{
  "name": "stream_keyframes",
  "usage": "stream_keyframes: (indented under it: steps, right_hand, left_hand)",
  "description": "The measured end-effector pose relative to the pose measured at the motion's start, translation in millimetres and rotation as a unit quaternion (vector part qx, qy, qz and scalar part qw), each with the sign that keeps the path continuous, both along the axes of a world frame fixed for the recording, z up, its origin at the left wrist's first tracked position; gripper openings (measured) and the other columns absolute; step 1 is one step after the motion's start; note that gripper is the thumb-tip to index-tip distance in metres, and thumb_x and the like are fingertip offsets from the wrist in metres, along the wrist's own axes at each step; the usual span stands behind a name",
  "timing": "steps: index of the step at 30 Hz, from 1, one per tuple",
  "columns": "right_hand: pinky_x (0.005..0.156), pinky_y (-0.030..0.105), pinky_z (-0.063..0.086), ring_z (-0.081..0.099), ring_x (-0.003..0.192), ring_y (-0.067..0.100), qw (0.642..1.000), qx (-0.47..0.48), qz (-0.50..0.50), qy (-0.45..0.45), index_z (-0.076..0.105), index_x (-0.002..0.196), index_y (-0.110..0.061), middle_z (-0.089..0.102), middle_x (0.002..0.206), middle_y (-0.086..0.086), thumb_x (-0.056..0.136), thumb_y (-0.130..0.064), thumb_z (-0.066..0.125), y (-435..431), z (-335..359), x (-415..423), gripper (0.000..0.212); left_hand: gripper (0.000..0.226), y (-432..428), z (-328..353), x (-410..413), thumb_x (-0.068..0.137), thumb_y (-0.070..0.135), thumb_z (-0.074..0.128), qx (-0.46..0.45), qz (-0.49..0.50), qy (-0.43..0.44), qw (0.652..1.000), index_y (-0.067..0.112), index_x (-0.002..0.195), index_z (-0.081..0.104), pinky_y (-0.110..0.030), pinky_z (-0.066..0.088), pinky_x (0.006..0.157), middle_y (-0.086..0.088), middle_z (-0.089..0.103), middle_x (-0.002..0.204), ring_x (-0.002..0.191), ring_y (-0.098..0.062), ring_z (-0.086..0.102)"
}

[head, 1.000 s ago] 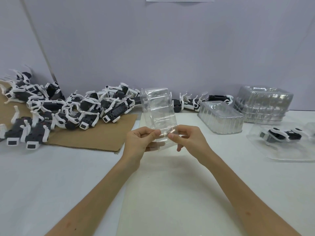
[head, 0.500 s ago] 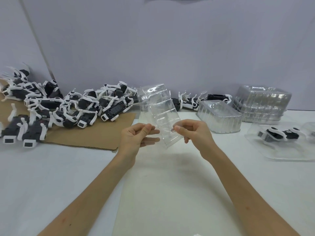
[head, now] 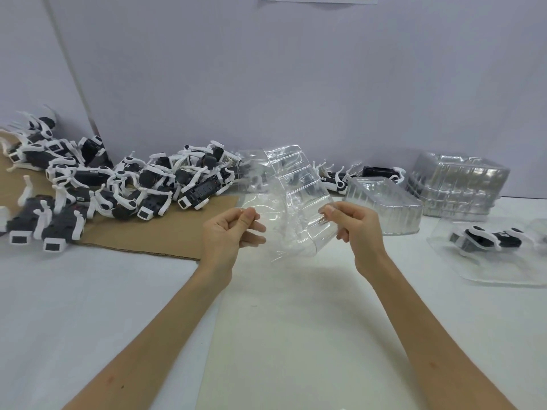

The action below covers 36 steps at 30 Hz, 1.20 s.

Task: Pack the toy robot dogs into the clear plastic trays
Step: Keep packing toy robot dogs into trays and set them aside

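Above the white table (head: 88, 291), at mid-frame: clear tray (head: 299, 196), tilted, lifted off the surface. Pinched at its left edge by left hand (head: 226, 235), thumb against bent forefinger; pinched at its right edge by right hand (head: 356, 229), other fingers loosely curled. Left of the tray, heap of toy dogs (head: 133, 184) on cardboard (head: 154, 235). Right of it, upturned tray (head: 384, 205), then stack of trays (head: 455, 184). Farther right, one dog (head: 485, 241) lying in an open tray (head: 503, 273).

I read the bare tabletop (head: 281, 327) directly in front of me as passable. To the left, the toy robot dog pile (head: 148, 184) on cardboard (head: 154, 235) obstructs. To the right stand an upturned clear tray (head: 384, 208), a tray stack (head: 455, 184) and a packed tray (head: 503, 276).
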State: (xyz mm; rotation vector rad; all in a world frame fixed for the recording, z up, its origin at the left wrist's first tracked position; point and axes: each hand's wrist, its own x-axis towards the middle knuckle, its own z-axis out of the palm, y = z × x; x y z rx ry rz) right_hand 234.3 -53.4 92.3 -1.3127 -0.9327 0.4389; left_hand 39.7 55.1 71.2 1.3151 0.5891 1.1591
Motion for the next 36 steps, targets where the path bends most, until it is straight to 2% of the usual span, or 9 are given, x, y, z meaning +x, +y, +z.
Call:
stream_keyframes:
  steps: [5, 10, 15, 19, 22, 24, 27, 31, 36]
  right_hand:
    - [0.048, 0.010, 0.034, 0.044, 0.046, 0.000, 1.000, 0.024, -0.015, 0.007, 0.077, 0.074, -0.022, 0.064, 0.056, -0.010, 0.090, -0.013, 0.066, -1, 2, 1, 0.022]
    - [0.062, 0.024, 0.035, 0.051, 0.051, 0.000, 0.998, 0.042, -0.048, 0.007, 0.076, 0.077, -0.022, 0.070, 0.063, -0.002, 0.089, -0.016, 0.069, 0, 2, -3, 0.016]
    - [0.055, 0.014, 0.041, 0.055, 0.058, -0.001, 0.999, 0.039, -0.002, -0.030, 0.075, 0.084, -0.014, 0.070, 0.068, -0.007, 0.092, -0.020, 0.068, 2, -4, -16, 0.012]
    - [0.051, 0.015, 0.040, 0.054, 0.056, 0.002, 0.999, 0.033, -0.004, -0.014, 0.075, 0.078, -0.016, 0.070, 0.068, -0.006, 0.091, -0.027, 0.069, 2, -5, -24, 0.018]
    - [0.052, 0.023, 0.041, 0.038, 0.048, 0.010, 0.996, 0.038, 0.011, 0.086, 0.073, 0.078, -0.016, 0.069, 0.066, -0.006, 0.093, -0.034, 0.066, -2, 0, -16, 0.024]
    - [0.055, 0.025, 0.039, 0.034, 0.051, 0.012, 0.991, 0.035, 0.068, 0.107, 0.073, 0.076, -0.023, 0.072, 0.071, -0.005, 0.091, -0.036, 0.065, -3, 0, -14, 0.022]
    - [0.062, 0.020, 0.042, 0.054, 0.069, 0.009, 0.991, -0.001, 0.132, 0.015, 0.073, 0.100, -0.023, 0.075, 0.104, 0.002, 0.085, -0.028, 0.074, -3, -7, -18, 0.016]
    - [0.078, 0.020, 0.044, 0.061, 0.098, 0.008, 0.975, -0.119, 0.091, -0.162, 0.068, 0.111, -0.030, 0.069, 0.107, -0.013, 0.080, -0.028, 0.081, 6, -23, -33, 0.034]
    - [0.092, 0.030, 0.048, 0.058, 0.109, -0.002, 0.972, -0.100, 0.087, -0.194, 0.066, 0.112, -0.028, 0.068, 0.112, -0.018, 0.088, -0.025, 0.074, 4, -28, -37, 0.025]
  left_hand:
    - [0.019, 1, 3, -1, 0.092, 0.025, 0.065, 0.011, -0.005, -0.016, 1.000, 0.010, 0.081, 0.069, -0.020, 0.052, 0.051, -0.002, 0.071, 0.066, 0.050, -0.015, 0.066]
    - [0.022, 2, 3, -2, 0.081, 0.038, 0.069, 0.015, -0.014, -0.031, 0.999, 0.017, 0.075, 0.072, -0.021, 0.052, 0.051, -0.004, 0.071, 0.067, 0.051, -0.016, 0.066]
    - [0.026, -2, -4, -1, 0.082, 0.045, 0.073, -0.006, -0.125, -0.033, 0.992, 0.019, 0.084, 0.073, -0.022, 0.054, 0.057, -0.010, 0.075, 0.080, 0.064, -0.019, 0.071]
    - [0.025, -5, -10, -6, 0.078, 0.040, 0.078, 0.159, -0.215, 0.127, 0.955, 0.032, 0.102, 0.074, -0.014, 0.048, 0.088, 0.004, 0.076, 0.107, 0.108, -0.011, 0.069]
    - [0.033, -3, -15, -5, 0.082, 0.030, 0.081, 0.259, -0.155, 0.231, 0.925, 0.035, 0.113, 0.071, -0.008, 0.039, 0.096, 0.020, 0.071, 0.114, 0.113, 0.003, 0.062]
    - [0.021, -5, -19, 0, 0.090, 0.017, 0.073, 0.237, -0.131, 0.210, 0.940, 0.030, 0.107, 0.072, -0.016, 0.046, 0.093, 0.013, 0.076, 0.103, 0.100, -0.003, 0.069]
    - [0.014, -4, -18, 3, 0.097, 0.009, 0.059, 0.162, -0.114, 0.126, 0.972, 0.015, 0.092, 0.072, -0.028, 0.056, 0.081, -0.004, 0.078, 0.086, 0.079, -0.022, 0.075]
    - [0.022, -3, -6, -3, 0.094, 0.029, 0.055, 0.040, -0.122, 0.010, 0.992, 0.009, 0.095, 0.062, -0.029, 0.058, 0.073, -0.014, 0.077, 0.092, 0.079, -0.034, 0.075]
    - [0.030, 0, -3, -6, 0.093, 0.035, 0.053, -0.003, -0.198, 0.027, 0.980, 0.012, 0.106, 0.067, -0.025, 0.056, 0.080, -0.017, 0.075, 0.106, 0.097, -0.031, 0.073]
